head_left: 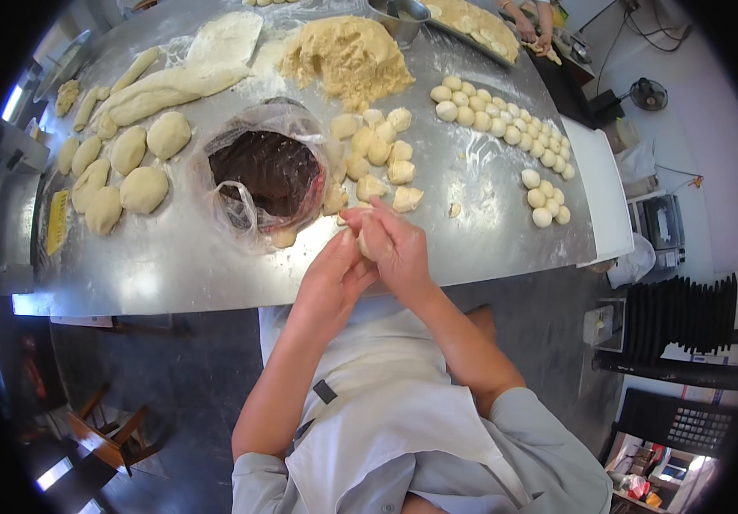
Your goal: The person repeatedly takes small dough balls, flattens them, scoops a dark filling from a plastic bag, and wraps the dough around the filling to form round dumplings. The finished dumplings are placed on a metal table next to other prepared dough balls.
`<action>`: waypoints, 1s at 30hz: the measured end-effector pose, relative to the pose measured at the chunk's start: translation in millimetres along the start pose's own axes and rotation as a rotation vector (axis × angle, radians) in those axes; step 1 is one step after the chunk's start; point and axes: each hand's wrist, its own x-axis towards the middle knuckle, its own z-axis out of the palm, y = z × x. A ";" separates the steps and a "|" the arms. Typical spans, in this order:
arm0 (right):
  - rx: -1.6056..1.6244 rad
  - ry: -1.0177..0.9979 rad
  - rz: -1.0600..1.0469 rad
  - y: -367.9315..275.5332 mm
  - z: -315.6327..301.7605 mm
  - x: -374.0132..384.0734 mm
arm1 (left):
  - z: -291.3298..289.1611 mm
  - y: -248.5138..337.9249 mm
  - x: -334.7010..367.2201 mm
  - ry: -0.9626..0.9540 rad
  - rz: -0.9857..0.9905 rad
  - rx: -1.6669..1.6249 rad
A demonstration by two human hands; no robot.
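A: Near edge of the desk [497, 244], about midway along?
B: Left hand [332, 270] and right hand [400, 248], close against each other, just over the edge.

A: Fingers [379, 231]?
B: Bent inward, together, clamped from both sides on a small dough piece [366, 248]. Mostly covered; exact shape impossible to tell.

A: Just beyond, toward the far edge?
B: Beige lumps [377, 152] in a loose patch, then a crumbly mound [352, 56]. Left of the lumps, an open clear bag [236, 227] with dark filling [270, 171] inside.

A: Toward the left edge?
B: Large pale rounds [128, 150], some touching. Behind these, nearer the far edge, a long roll [168, 92]. Right by the left edge, a yellow strip [57, 221].

A: And the right side?
B: White balls [506, 122], packed in rows, slanting toward the right edge. Smaller cluster [546, 204] closer to the near right corner. Lone scrap [455, 210] between cluster and lumps.

A: Far edge?
B: Metal bowl [399, 23], beside the mound. By the far right corner, another person's hands [533, 30].
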 end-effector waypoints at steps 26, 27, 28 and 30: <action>0.527 -0.310 0.332 -28.9 -28.8 -7.6 | -22.0 -35.0 0.4 0.017 0.079 0.118; 0.435 -0.337 0.389 -32.4 -31.2 -7.5 | -21.3 -35.5 -1.0 0.007 0.043 0.137; 0.344 -0.375 0.446 -35.6 -32.8 -6.9 | -21.9 -37.1 -0.4 -0.001 0.024 0.152; 0.224 -0.353 0.511 -29.0 -25.3 -8.6 | -19.1 -39.1 1.4 -0.028 -0.019 0.182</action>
